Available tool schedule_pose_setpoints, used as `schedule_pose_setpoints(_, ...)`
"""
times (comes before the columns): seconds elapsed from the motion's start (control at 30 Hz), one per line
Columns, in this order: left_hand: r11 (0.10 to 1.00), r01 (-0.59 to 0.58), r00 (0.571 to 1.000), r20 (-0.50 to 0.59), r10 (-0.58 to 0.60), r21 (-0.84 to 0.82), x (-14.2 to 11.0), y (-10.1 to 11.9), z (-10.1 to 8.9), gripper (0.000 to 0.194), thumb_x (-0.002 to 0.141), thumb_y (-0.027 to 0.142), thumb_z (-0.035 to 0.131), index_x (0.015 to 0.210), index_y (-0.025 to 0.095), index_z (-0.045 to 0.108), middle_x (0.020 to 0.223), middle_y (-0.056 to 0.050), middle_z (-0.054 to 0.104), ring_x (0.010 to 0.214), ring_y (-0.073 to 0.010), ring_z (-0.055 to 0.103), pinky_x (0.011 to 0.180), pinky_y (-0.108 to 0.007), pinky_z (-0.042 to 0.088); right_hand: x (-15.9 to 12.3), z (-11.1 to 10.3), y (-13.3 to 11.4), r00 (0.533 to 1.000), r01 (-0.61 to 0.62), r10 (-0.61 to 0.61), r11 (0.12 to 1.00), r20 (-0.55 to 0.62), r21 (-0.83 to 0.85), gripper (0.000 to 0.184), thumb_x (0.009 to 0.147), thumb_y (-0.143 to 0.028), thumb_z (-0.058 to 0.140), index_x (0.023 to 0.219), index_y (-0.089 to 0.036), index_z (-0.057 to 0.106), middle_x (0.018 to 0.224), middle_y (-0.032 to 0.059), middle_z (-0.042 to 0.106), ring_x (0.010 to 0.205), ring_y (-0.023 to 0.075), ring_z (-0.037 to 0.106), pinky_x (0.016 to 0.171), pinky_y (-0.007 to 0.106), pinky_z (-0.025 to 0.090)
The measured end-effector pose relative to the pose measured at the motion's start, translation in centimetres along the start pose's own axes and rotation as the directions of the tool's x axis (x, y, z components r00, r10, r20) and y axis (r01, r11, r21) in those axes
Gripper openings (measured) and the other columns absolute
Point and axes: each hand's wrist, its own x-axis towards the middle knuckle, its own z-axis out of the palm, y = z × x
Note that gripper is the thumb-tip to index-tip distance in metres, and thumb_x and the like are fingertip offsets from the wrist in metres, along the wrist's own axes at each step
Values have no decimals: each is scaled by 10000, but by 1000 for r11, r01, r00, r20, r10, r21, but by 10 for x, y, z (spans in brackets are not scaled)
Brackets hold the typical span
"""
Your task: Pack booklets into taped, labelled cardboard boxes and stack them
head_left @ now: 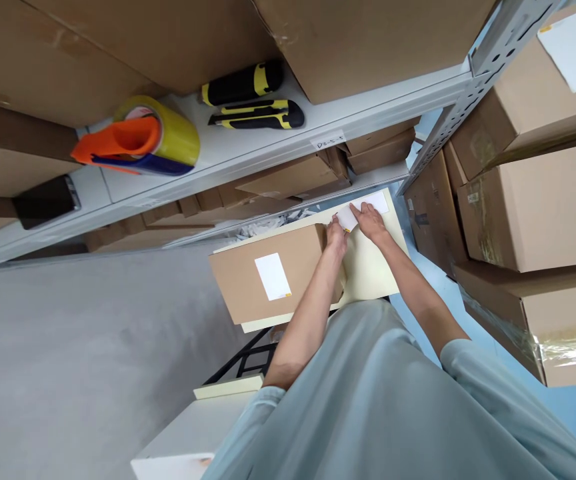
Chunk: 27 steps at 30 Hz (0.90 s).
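Both my hands work at white label paper at the far right end of a cream tabletop. My left hand pinches the near edge of a white label with a small yellow mark at its corner. My right hand presses its fingers onto the paper at the label's other side. More white label paper lies flat beyond the right fingers. Left of my hands, a brown cardboard box rests on the tabletop, with a white label on its top face.
On the shelf above lie a tape dispenser, two box cutters and a dark phone-like object. Stacked cartons stand at right beyond the perforated shelf post. A grey wall is at left.
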Motion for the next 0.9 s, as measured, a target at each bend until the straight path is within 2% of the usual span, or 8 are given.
schedule_pose_setpoints(0.27,1000,5,1000,-1,-5,0,2,-5,1,381,1157,424,486,1451,257,659,1444,-102,732,1287,-213,722,996,-311,626,2,2,3,1000,16,-15,999,16,-42,718,1032,-61,388,1733,-216,412,1587,234,541,1434,342,497,1163,487,437)
schedule_pose_setpoints(0.37,1000,0,1000,-7,0,7,3,-6,1,391,1169,421,436,1443,250,656,1435,-97,735,1290,-206,719,995,-303,625,4,2,5,999,29,-28,999,25,-41,723,1021,-65,428,1728,-219,422,1588,232,548,1428,344,502,1159,489,438)
schedule_pose_setpoints(0.6,998,-43,999,-4,43,39,-3,2,-2,393,1175,369,407,1442,217,652,1367,-105,772,1250,-212,745,1025,-330,613,6,5,8,1000,21,-21,999,2,48,671,1042,-97,464,1703,-216,468,1573,221,565,1439,341,507,1189,483,411)
schedule_pose_setpoints(0.77,996,-81,996,29,79,44,-25,-4,-8,440,1174,357,387,1523,210,610,1465,-114,732,1296,-215,731,1034,-328,603,5,6,10,1000,31,-31,996,-5,79,695,1007,-123,512,1697,-187,469,1565,229,564,1421,353,512,1183,493,388)
schedule_pose_setpoints(0.9,979,-199,971,143,190,51,-65,-11,-26,462,1172,350,392,1592,288,573,1582,-75,656,1420,-199,658,1089,-318,582,-1,1,6,1000,25,-23,993,-19,119,691,991,-134,538,1679,-165,489,1566,234,567,1437,350,511,1179,494,392)
